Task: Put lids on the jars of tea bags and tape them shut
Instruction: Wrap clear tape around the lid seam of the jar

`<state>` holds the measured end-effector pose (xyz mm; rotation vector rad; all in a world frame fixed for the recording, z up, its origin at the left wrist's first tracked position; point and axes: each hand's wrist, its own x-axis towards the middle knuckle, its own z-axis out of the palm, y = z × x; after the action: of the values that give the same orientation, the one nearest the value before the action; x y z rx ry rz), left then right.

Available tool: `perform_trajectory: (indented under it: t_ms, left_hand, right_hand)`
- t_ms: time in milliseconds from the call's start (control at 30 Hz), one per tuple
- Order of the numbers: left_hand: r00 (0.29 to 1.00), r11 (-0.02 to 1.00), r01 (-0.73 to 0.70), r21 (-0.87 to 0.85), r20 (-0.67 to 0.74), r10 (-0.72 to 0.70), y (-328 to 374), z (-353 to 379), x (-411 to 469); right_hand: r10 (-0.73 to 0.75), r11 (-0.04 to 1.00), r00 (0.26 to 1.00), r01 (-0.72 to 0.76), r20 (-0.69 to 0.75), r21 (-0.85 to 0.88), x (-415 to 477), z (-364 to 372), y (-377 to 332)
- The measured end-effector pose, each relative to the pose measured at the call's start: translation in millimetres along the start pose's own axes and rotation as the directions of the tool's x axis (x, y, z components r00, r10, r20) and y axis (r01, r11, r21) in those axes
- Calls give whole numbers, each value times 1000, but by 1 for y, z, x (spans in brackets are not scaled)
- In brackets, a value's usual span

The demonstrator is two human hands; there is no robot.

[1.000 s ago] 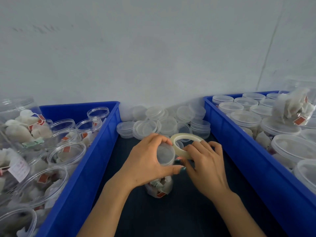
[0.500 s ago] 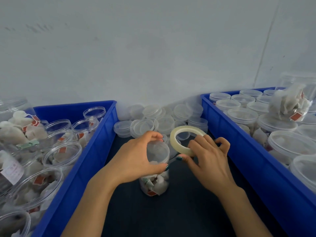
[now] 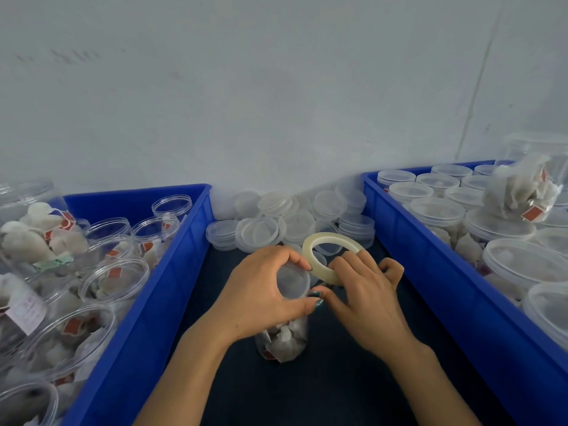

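A clear jar of tea bags (image 3: 284, 341) stands upright on the dark mat (image 3: 322, 385) between two blue bins, with a clear lid (image 3: 292, 281) on top. My left hand (image 3: 261, 296) curls round the lid and the jar's top, thumb at the near right side. My right hand (image 3: 365, 290) holds a roll of pale tape (image 3: 330, 241) tilted up just right of the lid, its index finger through the ring. My two thumbs meet at the lid's rim.
A heap of loose clear lids (image 3: 289, 222) lies against the wall behind the jar. The blue bin on the left (image 3: 159, 290) holds several open jars of tea bags. The blue bin on the right (image 3: 430, 272) holds several lidded jars.
The tape roll has come back in against the lid and my right thumb now touches my left thumb at the rim. The jar stays in place.
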<state>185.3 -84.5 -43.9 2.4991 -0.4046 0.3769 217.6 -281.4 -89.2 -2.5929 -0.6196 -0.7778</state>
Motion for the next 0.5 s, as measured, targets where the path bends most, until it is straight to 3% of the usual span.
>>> perform_trajectory:
  t_ms: [100, 300, 500]
  left_hand:
    - [1000, 998, -19, 64, -2, 20, -1, -3, -4]
    - [977, 897, 212, 387, -74, -199, -1, -9, -11]
    - [985, 968, 163, 191, 18, -169, -8, -16, -13]
  right_hand:
    - [-50, 997, 998, 47, 35, 65, 1, -5, 7]
    - [-63, 997, 997, 62, 37, 45, 0, -8, 3]
    - [-81, 994, 990, 73, -112, -76, -1, -6, 5]
